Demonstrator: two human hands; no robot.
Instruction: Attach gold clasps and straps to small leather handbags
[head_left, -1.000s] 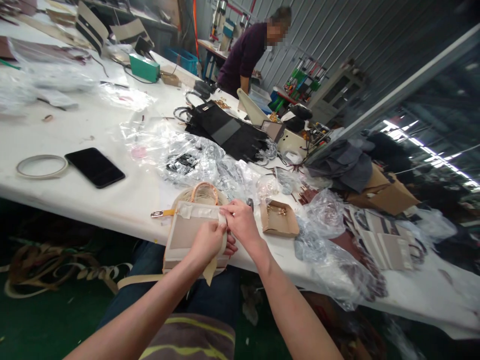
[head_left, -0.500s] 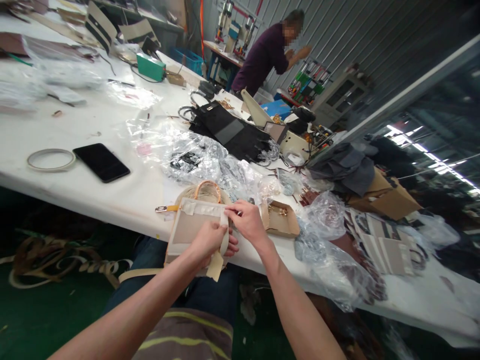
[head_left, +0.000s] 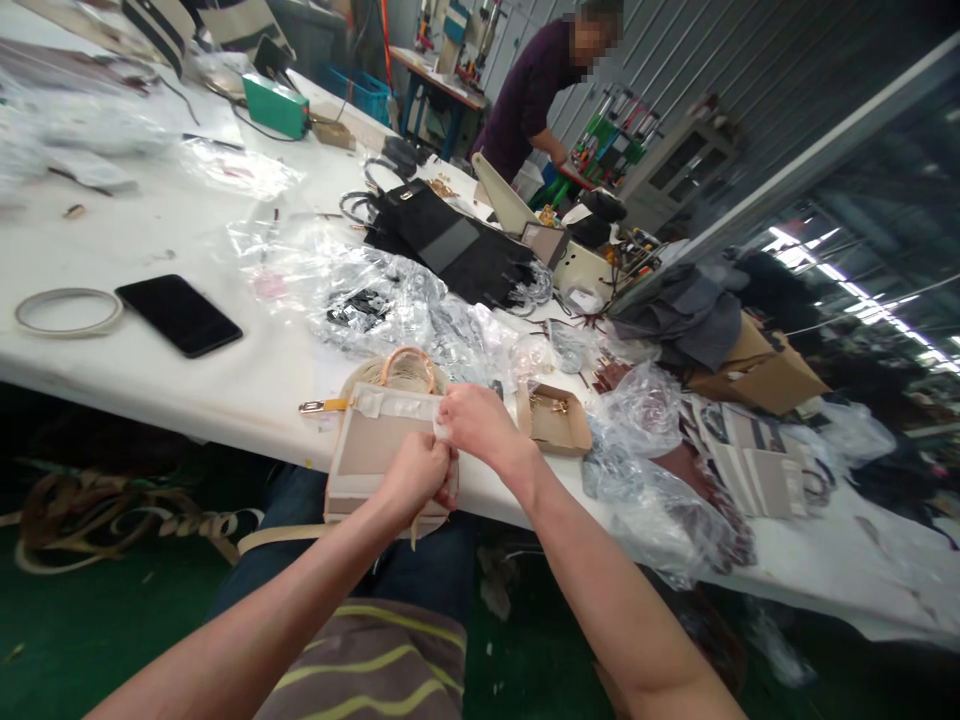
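A beige bag panel [head_left: 375, 450] with an orange handle at its top rests on my lap against the table edge. Whitish tape [head_left: 369, 401] runs along its upper edge, and a yellow strap with a metal buckle [head_left: 319, 406] sticks out left. My left hand [head_left: 421, 472] is closed over the panel's right side, gripping a cream tape strip [head_left: 413, 535] whose end shows below. At the upper right corner my right hand [head_left: 478, 425] is closed, knuckles up, against the left hand. A pale bit of the strip shows between both hands; the fingertips are hidden.
An open cardboard box [head_left: 556, 425] with small gold metal pieces stands right of my hands. Clear plastic bags [head_left: 390, 290] and black bag pieces [head_left: 450, 240] lie beyond. Leftward are a phone [head_left: 180, 315] and a tape roll [head_left: 69, 312]. A person [head_left: 529, 95] stands behind the table.
My right hand has turned over and closed at the panel's corner, now touching the left. The strip, plainly visible before, is mostly covered. The person behind has lowered their arms.
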